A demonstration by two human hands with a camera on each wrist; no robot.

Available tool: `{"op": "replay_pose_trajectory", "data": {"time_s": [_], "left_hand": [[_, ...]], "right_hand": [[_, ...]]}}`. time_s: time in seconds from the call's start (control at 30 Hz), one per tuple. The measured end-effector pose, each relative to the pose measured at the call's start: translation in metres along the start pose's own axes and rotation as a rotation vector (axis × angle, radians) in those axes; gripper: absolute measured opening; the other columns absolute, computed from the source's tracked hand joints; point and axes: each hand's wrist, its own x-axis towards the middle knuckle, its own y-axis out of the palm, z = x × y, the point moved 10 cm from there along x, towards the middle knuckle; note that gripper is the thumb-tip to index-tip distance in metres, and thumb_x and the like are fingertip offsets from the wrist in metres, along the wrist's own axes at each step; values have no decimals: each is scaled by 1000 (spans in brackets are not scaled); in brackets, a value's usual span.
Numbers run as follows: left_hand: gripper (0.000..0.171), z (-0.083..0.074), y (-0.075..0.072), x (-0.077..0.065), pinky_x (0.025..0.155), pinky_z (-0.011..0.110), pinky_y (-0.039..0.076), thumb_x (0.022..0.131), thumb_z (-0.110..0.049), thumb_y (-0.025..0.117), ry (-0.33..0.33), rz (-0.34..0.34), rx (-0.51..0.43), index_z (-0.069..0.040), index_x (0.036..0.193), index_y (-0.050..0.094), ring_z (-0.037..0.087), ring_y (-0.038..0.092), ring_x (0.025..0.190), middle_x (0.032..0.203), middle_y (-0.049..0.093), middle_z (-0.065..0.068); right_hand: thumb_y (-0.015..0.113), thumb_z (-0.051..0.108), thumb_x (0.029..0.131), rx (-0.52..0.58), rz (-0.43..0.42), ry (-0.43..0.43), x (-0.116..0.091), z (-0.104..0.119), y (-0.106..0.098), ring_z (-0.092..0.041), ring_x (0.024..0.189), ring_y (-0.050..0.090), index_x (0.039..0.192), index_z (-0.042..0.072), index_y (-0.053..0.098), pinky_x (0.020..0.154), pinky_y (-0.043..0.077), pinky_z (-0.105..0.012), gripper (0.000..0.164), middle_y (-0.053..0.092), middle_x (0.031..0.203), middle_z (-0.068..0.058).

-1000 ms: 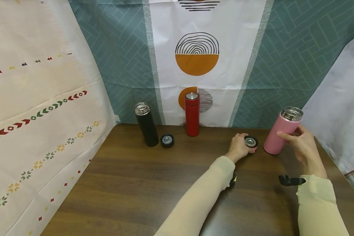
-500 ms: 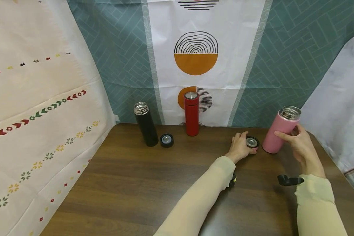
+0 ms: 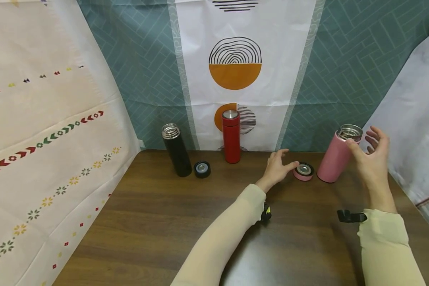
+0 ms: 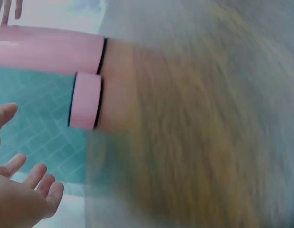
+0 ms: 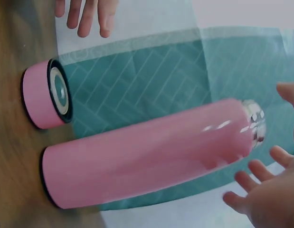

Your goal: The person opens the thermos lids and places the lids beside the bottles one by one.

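Note:
A pink thermos (image 3: 334, 159) stands upright and uncapped at the right of the table, its steel mouth showing. Just left of it lies its pink lid (image 3: 303, 172), inner side up. My left hand (image 3: 277, 169) is beside the lid, fingers spread and holding nothing; the left wrist view shows a gap between hand and lid (image 4: 86, 100). Near the top of the thermos, on its right side, is my right hand (image 3: 373, 159) with thumb and fingers apart. In the right wrist view those fingers (image 5: 260, 173) are loose and off the thermos body (image 5: 147, 156).
A black thermos (image 3: 177, 153) without its lid stands at the back left, with a black lid (image 3: 202, 169) lying beside it. Between the two open bottles, a red thermos (image 3: 231, 139) stands capped. Patterned cloths (image 3: 150, 79) hang behind and beside the wooden table (image 3: 146, 238).
My left hand has let go of the pink lid and drawn back to the left. My right hand has released the pink thermos and risen toward its mouth.

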Motion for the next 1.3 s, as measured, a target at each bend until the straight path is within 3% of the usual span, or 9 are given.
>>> {"op": "replay_pose_trajectory", "data": {"time_s": [0.17,0.23,0.43,0.7,0.87,1.07,1.3], "left_hand": [[61,-3,-22,-6,106,35,46,98,-36,74,31,-18,-47,-16,150,52,27,51,132,140,55,11],[59,-6,-30,-8,107,35,45,98,-35,74,50,-21,-56,-15,149,53,28,51,132,140,56,10],[55,-16,-58,-18,111,39,44,99,-32,72,111,-23,-74,-14,148,55,26,52,133,143,58,11],[49,-25,-101,-36,110,45,47,100,-25,72,194,-51,-132,-9,144,57,28,54,131,137,60,13],[48,-17,-126,-47,110,51,45,100,-24,70,201,-77,-173,-9,143,56,35,52,132,139,58,15],[48,-4,-156,-59,110,54,44,99,-20,72,199,-148,-212,-4,142,56,38,53,128,137,58,20],[47,4,-177,-72,110,52,44,99,-21,72,190,-194,-229,-6,140,58,35,56,125,134,59,17]], "right_hand": [[70,19,92,-1,-106,-183,-6,29,-6,-14,141,37,150,20,45,112,24,-16,64,40,142,10],[70,18,90,17,-141,-258,-10,43,-6,-13,139,40,147,17,49,111,25,-19,61,43,139,9],[70,15,87,59,-145,-378,-31,76,7,-15,136,43,142,11,55,116,26,-28,57,48,134,9],[69,7,90,73,4,-412,-54,85,43,-16,136,41,143,2,54,123,25,-34,56,45,135,11],[71,3,90,39,76,-383,-61,78,60,-15,136,41,145,2,52,121,28,-32,58,45,135,13],[71,0,91,74,134,-346,-72,79,75,-15,136,45,145,1,52,117,31,-28,57,49,136,11],[66,-3,95,135,252,-325,-89,79,105,-14,139,45,145,0,49,119,31,-29,53,49,141,2]]}}
